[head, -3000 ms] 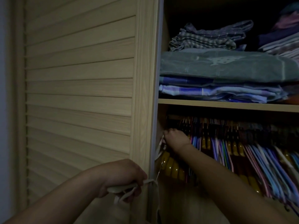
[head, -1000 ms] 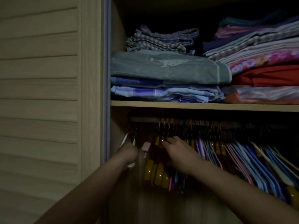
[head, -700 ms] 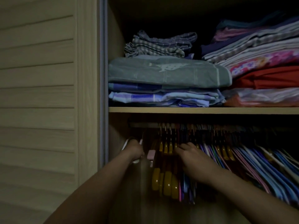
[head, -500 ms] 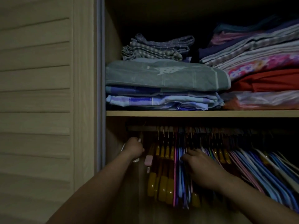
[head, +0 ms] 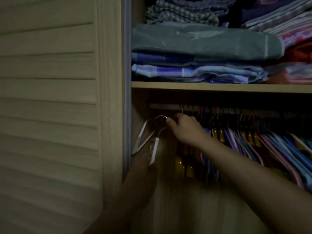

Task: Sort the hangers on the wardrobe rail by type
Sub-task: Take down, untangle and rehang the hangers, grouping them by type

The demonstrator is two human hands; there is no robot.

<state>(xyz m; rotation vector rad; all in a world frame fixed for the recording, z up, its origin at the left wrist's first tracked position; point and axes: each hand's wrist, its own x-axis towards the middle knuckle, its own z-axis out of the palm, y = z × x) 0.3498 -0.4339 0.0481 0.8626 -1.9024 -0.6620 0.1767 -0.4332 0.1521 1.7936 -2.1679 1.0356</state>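
The dim wardrobe rail carries a dense row of hangers: yellow, blue, purple and pink ones, fanned to the right. At the rail's bare left end, my left hand grips a small bunch of white and pink hangers by their lower arms, below the rail. Their metal hooks stick up, off the rail. My right hand reaches left from the row, and its fingertips pinch the tip of a hook. Yellow hangers hang just under my right wrist.
A shelf right above the rail holds stacks of folded cloth. A slatted wardrobe door fills the left side, and its frame edge stands close to my left hand.
My left hand has dropped lower with the white and pink hangers. My right hand left the hanging row and moved left to the hooks. The view tilted down.
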